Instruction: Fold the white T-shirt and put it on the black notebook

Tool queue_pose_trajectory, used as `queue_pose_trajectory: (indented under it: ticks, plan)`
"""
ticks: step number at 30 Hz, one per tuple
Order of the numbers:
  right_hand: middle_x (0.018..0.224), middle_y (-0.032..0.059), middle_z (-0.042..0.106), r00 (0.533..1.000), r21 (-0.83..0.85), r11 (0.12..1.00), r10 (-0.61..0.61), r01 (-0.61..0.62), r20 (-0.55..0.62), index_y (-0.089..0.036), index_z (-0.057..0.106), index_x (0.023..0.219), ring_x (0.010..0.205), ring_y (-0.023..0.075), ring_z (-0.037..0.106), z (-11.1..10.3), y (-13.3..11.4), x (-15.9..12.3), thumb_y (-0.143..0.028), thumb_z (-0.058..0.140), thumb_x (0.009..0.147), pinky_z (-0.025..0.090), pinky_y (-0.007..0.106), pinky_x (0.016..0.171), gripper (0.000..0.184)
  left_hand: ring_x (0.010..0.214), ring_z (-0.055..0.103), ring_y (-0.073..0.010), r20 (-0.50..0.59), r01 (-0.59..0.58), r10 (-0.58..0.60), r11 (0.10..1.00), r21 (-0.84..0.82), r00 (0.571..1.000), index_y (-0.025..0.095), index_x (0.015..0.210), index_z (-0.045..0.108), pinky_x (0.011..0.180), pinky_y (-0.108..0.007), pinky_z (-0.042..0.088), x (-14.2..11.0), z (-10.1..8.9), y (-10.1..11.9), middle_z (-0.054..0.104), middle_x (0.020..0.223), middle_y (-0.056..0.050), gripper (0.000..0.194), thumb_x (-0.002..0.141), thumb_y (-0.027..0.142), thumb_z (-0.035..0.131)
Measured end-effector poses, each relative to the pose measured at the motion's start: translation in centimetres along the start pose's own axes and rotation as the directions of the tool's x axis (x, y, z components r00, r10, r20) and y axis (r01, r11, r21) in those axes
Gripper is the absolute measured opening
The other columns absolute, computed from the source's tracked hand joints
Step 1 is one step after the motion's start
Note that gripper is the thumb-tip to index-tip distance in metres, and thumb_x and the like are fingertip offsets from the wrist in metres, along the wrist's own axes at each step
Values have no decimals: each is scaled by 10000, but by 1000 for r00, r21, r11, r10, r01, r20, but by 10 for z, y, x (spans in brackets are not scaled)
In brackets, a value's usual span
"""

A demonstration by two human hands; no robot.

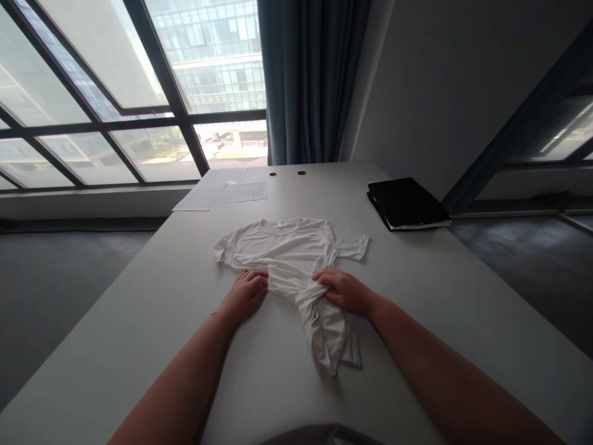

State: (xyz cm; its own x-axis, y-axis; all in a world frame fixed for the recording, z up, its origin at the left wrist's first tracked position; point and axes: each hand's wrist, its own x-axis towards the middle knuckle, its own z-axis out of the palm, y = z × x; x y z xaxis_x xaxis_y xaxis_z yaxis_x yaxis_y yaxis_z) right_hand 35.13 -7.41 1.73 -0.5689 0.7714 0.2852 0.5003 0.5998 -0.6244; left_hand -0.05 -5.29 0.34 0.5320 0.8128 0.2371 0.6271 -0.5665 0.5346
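Note:
A white T-shirt point(282, 247) lies on the white table point(162, 309), its neckline toward the far end and its short sleeves out to both sides. The lower part is twisted and bunched, trailing toward me and to the right. My left hand point(250, 289) is closed at the shirt's left edge, fingers curled on the fabric; the fingertips are partly hidden. Across the twisted section, my right hand point(343, 288) grips the gathered cloth, its thumb side under a fold.
Printed sheets of paper point(241, 192) lie at the table's far left. A black folder-like item point(407, 203) rests near the right edge. Two round cable holes sit at the far end, before a blue curtain point(308, 80) and windows.

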Motion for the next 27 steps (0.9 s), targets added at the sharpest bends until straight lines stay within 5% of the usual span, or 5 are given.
queue_pose_trajectory:
  ticks: [9, 16, 20, 24, 27]
  plan:
    - [1090, 75, 729, 904, -88, 983, 109, -159, -414, -250, 670, 894, 1084, 257, 656, -26, 26, -38, -251, 614, 898, 515, 432, 1004, 57, 739, 589, -168, -215, 252, -326, 916, -313, 920, 236, 915, 567, 715, -281, 507, -9, -33, -39, 604, 768, 9, 272, 938, 502, 515]
    - [1069, 98, 722, 832, -228, 907, 195, -354, -519, -231, 677, 854, 1078, 291, 634, -24, 49, -35, -251, 621, 852, 491, 478, 1030, 59, 813, 612, -229, -340, 319, -336, 942, -108, 878, 243, 909, 576, 802, -370, 519, -3, -26, -41, 648, 833, -51, 192, 948, 412, 495]
    - [1221, 140, 656, 820, -321, 864, 165, -389, -549, -215, 735, 1013, 1216, 308, 578, -18, 30, -27, -127, 525, 843, 464, 506, 1108, 284, 1005, 637, -281, -439, 273, -180, 949, 159, 880, 225, 969, 633, 967, -458, 506, -1, -22, -17, 689, 1026, -111, 163, 950, 293, 486]
    - [1470, 121, 549, 928, -358, 920, 16, -160, -372, -227, 615, 1416, 1438, 264, 448, 5, -7, -14, -64, 439, 875, 380, 492, 1223, 591, 1243, 600, -267, -220, -11, 67, 969, 249, 973, 252, 1246, 651, 1114, -459, 454, -1, 0, 18, 664, 1321, -105, 294, 1006, 284, 483]
    - [1584, 125, 472, 985, -343, 935, 30, -87, -168, -232, 491, 1551, 1501, 285, 382, 36, -25, -1, -183, 482, 960, 334, 528, 1251, 593, 1453, 461, -297, -18, -88, 95, 968, 234, 995, 262, 1475, 539, 1227, -504, 365, 1, 25, 32, 531, 1541, -120, 503, 979, 333, 570]
